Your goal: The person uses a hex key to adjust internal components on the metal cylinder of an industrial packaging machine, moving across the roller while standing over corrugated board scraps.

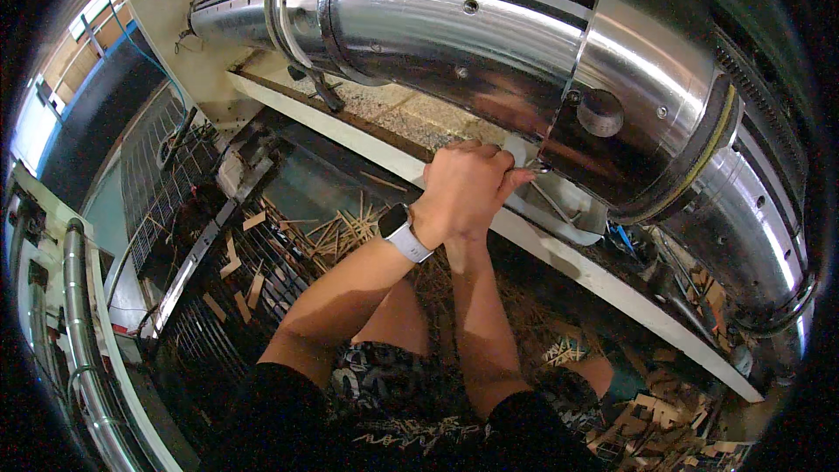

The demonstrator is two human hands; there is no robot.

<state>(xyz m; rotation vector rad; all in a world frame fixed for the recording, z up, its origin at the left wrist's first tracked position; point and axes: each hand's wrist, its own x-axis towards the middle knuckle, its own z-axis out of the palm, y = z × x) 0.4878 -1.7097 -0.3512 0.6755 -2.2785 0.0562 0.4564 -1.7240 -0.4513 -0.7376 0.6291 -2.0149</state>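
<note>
My left hand [450, 185], with a watch [402, 231] on its wrist, is closed and pressed together with my right hand [474, 229], which it overlaps. Both sit just below a large polished metal cylinder [489, 44]. From the fingers on the right side pokes the small bright end of a thin metal tool [542, 170], close to the cylinder's dark lower edge. The rest of that tool is hidden inside the grip. Several of my fingers are out of sight behind the hands. Screw holes and a large round recess [600, 112] mark the cylinder.
A long white beam [603, 288] runs diagonally under the cylinder, near my forearms. Cardboard scraps [647, 419] litter the floor below, along with thin offcut strips [341, 232]. Metal rollers [83, 332] stand in a frame at the left, near a wire grid [162, 157].
</note>
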